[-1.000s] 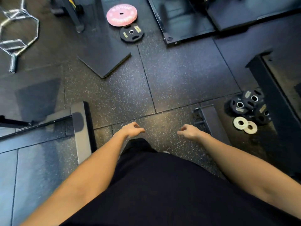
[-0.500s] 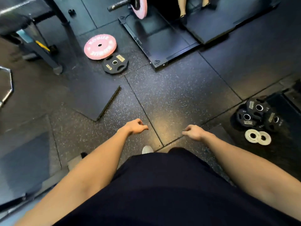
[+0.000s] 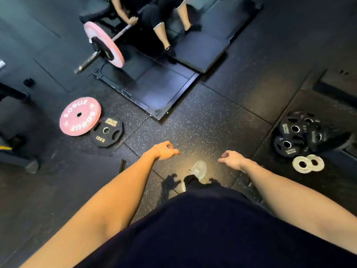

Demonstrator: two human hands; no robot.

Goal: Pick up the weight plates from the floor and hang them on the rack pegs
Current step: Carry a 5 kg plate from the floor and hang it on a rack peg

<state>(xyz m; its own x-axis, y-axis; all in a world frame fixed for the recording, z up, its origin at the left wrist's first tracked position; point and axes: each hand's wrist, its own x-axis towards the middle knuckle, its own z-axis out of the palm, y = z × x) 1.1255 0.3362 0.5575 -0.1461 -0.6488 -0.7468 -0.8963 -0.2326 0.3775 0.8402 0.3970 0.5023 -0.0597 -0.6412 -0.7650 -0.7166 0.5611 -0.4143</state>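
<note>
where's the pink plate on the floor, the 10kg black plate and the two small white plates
pink plate (image 3: 80, 116): head view, on its centre hole
10kg black plate (image 3: 106, 131): head view, near its hub
small white plates (image 3: 308, 163): head view, where the two meet

The gym is dim, with one warm pool of light on the speckled rubber floor (image 3: 204, 132) ahead. The hands throw sharp shadows near the white shoe (image 3: 199, 169). The black plates (image 3: 301, 136) at right smear with motion blur, and the wide lens bends the edges.
</note>
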